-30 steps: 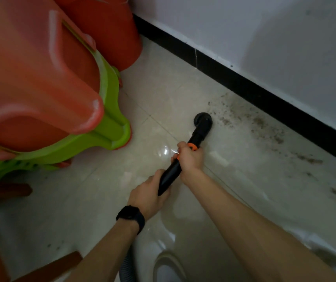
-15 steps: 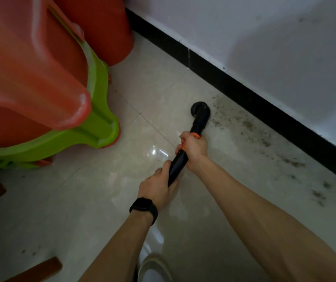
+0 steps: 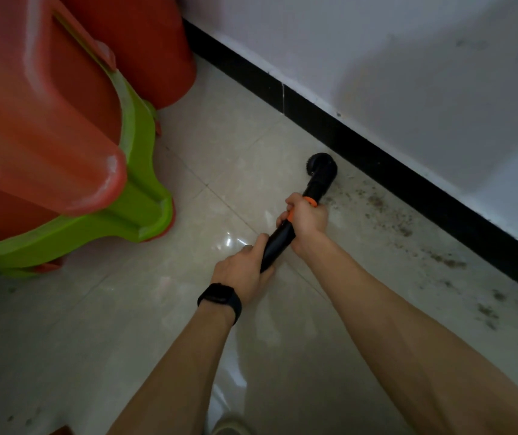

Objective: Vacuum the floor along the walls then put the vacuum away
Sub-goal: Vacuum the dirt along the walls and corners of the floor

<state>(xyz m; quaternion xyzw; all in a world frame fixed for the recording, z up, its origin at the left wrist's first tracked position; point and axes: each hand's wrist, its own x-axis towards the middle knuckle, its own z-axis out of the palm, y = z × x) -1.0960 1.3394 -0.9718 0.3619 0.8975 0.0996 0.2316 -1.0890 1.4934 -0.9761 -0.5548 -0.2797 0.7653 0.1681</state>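
Note:
A black vacuum wand with an orange ring runs away from me across the pale tiled floor. Its round brush head rests on the floor right beside the black skirting board. My right hand grips the wand at the orange ring. Lower down the tube, my left hand, with a black band on its wrist, holds the wand. Dark specks of dirt lie along the skirting to the right of the brush head. The vacuum's body and hose are out of view.
Stacked red and green plastic stools fill the left side, close to the wand. A red bucket-like container stands against the white wall behind them. A shoe tip shows at the bottom edge.
The brush head has slid away from me up to the skirting board, at the left end of the dirt patch. Both hands kept their hold on the wand.

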